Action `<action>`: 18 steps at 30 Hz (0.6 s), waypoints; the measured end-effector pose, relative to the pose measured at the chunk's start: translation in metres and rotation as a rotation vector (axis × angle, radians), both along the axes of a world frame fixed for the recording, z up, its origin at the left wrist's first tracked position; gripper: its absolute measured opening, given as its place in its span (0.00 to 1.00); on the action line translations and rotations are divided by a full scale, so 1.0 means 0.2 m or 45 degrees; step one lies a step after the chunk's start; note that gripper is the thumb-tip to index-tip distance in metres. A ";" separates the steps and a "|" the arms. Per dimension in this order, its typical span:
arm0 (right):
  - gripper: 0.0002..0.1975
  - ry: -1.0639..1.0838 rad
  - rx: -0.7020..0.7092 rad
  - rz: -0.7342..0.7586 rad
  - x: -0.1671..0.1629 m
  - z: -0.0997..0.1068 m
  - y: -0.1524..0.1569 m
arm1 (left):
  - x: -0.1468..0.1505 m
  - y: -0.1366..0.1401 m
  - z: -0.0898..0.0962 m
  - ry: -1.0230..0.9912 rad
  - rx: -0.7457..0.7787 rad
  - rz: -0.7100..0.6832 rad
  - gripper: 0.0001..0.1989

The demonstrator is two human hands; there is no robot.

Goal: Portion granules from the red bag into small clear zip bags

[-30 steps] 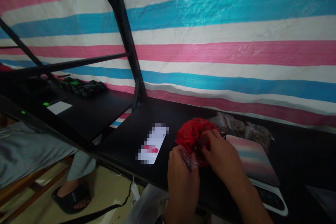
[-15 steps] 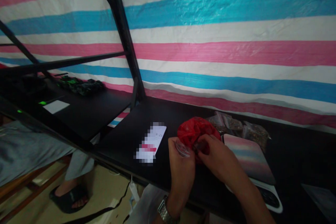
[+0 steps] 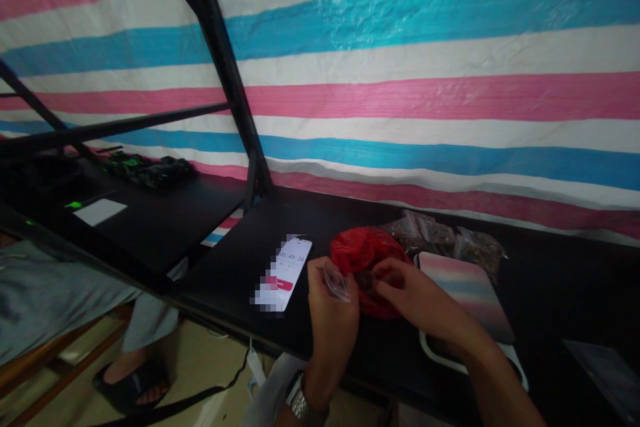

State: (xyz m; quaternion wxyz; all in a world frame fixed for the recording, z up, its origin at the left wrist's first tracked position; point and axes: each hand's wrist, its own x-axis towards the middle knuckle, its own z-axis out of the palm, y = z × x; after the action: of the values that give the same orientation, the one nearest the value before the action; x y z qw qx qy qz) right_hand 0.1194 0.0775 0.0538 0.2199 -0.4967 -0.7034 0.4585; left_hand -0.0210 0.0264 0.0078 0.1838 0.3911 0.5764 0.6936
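My left hand (image 3: 333, 307) is closed round a small clear zip bag (image 3: 337, 282), which sticks up between thumb and fingers. A wristwatch sits on that wrist. Just right of it, my right hand (image 3: 417, 293) has thumb and fingers pinched together over the mouth of a red plastic bag (image 3: 363, 247). Something dark shows between the two hands at the bag's opening; whether the right fingertips grip it is too dim to tell. The red bag lies crumpled on the black table (image 3: 295, 217), behind and beneath the hands.
Several clear bags of brown dried bits (image 3: 480, 247) lie at the back right. A white-edged flat device (image 3: 460, 280) with a glossy top is under my right forearm. A lit phone (image 3: 283, 277) lies left. A black metal frame (image 3: 220, 47) stands left; a seated person's sandalled foot (image 3: 133, 383) is below.
The view has shifted slightly, and the phone screen now shows a running-time display. My right forearm now covers the dark end of the white device. Both hands stay at the red bag.
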 end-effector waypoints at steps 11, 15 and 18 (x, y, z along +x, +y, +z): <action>0.08 0.230 0.031 -0.069 -0.02 0.17 -0.06 | -0.04 -0.02 -0.04 0.087 -0.332 -0.201 0.09; 0.04 0.165 0.181 0.010 -0.07 0.16 -0.09 | -0.02 -0.01 -0.04 0.019 -0.348 -0.256 0.15; 0.09 0.023 0.329 0.018 -0.10 0.16 -0.12 | -0.02 -0.02 -0.05 0.027 -0.331 -0.248 0.13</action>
State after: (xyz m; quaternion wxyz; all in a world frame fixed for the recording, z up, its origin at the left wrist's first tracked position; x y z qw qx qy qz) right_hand 0.0985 0.0542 0.0859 0.2850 -0.4553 -0.7580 0.3700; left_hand -0.0252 0.0232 -0.0021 0.2930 0.4253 0.6225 0.5880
